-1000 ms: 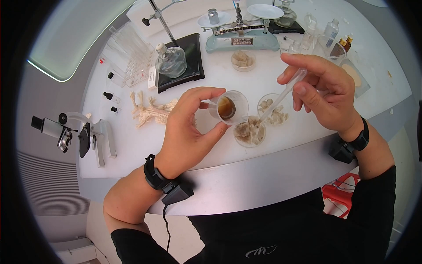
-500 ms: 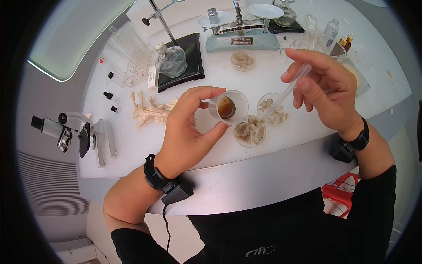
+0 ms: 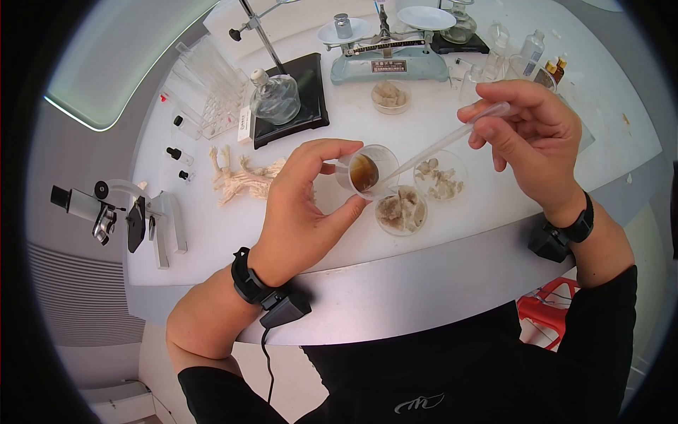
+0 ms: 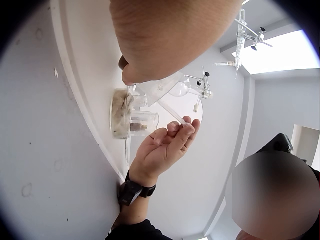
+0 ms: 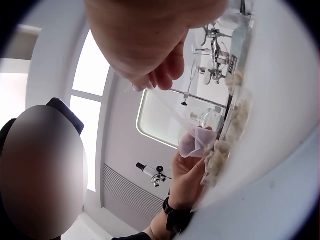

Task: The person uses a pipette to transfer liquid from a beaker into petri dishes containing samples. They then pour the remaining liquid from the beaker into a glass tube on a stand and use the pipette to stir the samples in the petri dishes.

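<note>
My left hand (image 3: 296,201) grips a clear plastic cup (image 3: 386,164) between thumb and fingers, tipped so its mouth faces right. Brown liquid (image 3: 364,173) lies inside it. With thumb and fingers my right hand (image 3: 533,148) pinches a clear plastic dropper (image 3: 443,143) near its bulb; its thin tip reaches the cup's mouth. Just below the cup is a petri dish of brown-stained, pale chunks (image 3: 401,212). Another dish, with smaller pale pieces (image 3: 439,178), stands to its right under the dropper. The right wrist view shows the cup (image 5: 196,142) from the side, close over the dishes.
A third dish of pale chunks (image 3: 390,99) sits before the balance (image 3: 388,65). Left of it are a flask (image 3: 275,99) on a black stand base, a test tube rack (image 3: 219,113), a pale root-like piece (image 3: 244,180) and a microscope (image 3: 141,212). Bottles (image 3: 533,46) stand back right.
The dropper's tip has moved left and up from the stained chunks to the cup's mouth, and the dropper lies flatter. My right hand has shifted slightly right. My left hand and cup stayed put.
</note>
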A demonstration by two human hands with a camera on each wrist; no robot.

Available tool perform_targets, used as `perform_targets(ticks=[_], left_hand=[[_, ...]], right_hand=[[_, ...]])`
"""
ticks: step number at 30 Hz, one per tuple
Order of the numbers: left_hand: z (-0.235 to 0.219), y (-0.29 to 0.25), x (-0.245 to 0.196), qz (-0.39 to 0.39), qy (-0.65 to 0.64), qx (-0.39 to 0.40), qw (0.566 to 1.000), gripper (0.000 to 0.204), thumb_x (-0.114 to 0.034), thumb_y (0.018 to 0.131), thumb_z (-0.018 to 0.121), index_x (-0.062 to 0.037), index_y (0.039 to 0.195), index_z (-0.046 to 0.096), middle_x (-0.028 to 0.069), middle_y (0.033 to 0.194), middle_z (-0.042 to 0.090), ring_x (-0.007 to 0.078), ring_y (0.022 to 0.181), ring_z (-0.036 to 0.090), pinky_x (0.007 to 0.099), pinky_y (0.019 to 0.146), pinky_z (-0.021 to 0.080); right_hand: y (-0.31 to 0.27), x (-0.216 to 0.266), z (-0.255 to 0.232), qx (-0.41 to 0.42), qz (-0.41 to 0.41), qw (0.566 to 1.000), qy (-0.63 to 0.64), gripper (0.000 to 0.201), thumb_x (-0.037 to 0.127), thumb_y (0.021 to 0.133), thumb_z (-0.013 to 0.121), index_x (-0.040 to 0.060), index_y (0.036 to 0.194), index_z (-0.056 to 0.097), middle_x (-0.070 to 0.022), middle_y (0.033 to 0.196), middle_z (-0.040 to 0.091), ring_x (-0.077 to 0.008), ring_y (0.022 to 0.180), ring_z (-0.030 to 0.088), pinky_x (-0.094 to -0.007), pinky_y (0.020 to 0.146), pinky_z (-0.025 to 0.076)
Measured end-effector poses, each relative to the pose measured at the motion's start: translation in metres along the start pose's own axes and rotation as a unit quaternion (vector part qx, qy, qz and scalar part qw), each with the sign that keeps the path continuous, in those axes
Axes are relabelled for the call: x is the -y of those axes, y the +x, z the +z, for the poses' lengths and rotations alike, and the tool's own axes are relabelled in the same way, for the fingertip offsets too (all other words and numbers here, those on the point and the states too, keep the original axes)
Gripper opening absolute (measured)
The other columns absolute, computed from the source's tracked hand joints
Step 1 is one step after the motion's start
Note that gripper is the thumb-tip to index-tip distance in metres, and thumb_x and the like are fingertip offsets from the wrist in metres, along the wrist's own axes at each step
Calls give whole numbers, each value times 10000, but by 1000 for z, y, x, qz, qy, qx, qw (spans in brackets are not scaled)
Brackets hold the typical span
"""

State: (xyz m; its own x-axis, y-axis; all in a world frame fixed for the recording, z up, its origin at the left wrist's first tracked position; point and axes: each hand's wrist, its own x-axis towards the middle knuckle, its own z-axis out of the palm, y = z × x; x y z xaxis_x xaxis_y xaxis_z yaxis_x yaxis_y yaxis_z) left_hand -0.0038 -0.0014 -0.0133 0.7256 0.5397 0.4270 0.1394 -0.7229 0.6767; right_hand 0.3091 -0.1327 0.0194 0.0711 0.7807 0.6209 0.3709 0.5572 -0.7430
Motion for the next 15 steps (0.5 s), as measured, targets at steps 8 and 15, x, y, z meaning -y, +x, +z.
perform_targets(ticks=[8,15], left_hand=[[1,0,0,-3,-2,-1,1000,564,-92,945,919,-61,1455,678,86,1444,728,211,1307,699,397,1102,549],[1,0,1,-2,-2,-3,1000,565,-92,944,920,-60,1453,679,85,1442,731,207,1304,702,393,1100,551]], right_hand=[[1,-2,1,-14,-26,999,32,311,46,1073,799,-29,1368,734,-187,1135,869,-162,964,855,-192,571,590],[2,-2,-3,-1,-23,993,113,347,18,1097,742,-48,1430,673,-215,1153,835,-169,912,847,-217,562,613]])
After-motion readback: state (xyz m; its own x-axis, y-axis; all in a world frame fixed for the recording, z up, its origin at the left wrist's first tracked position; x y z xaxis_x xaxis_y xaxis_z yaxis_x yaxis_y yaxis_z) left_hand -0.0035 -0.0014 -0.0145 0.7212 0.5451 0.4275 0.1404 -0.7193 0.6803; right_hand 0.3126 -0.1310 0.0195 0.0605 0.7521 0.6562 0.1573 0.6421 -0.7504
